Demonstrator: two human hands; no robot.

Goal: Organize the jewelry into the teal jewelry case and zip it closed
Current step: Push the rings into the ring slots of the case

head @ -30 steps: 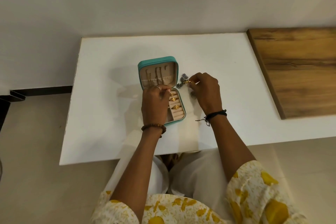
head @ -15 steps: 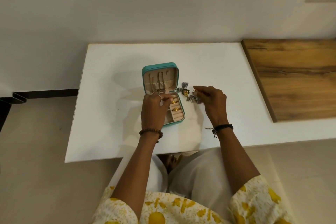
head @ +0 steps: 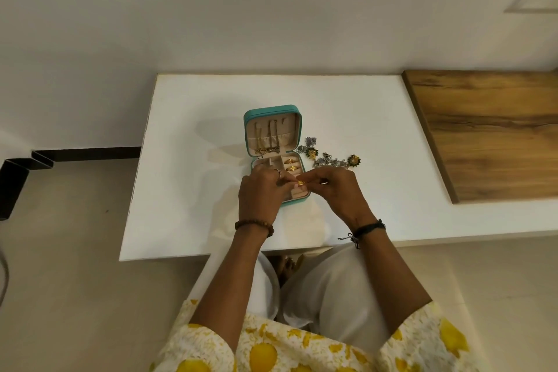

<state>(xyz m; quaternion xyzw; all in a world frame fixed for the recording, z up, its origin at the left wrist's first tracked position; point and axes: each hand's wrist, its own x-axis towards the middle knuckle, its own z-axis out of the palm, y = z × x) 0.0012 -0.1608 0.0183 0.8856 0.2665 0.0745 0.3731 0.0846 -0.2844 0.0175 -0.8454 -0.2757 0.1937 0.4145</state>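
Note:
The teal jewelry case (head: 249,118) lies open on the white table (head: 193,118), lid up at the far side with gold chains hanging in it. Two gold rings (head: 291,165) sit in the base's ring rolls. Over the base, my left hand (head: 262,193) and my right hand (head: 339,190) meet, and both pinch a small gold piece (head: 301,182) between their fingertips. Loose silver and gold-green earrings (head: 327,157) lie on the table just right of the case.
A wooden board (head: 489,130) covers the table's right end. The wall rises right behind the table's far edge. My lap and knees are under the near edge.
My right hand came left from the loose earrings to the case with a small gold piece. My left hand now pinches that piece too. The camera view shifted.

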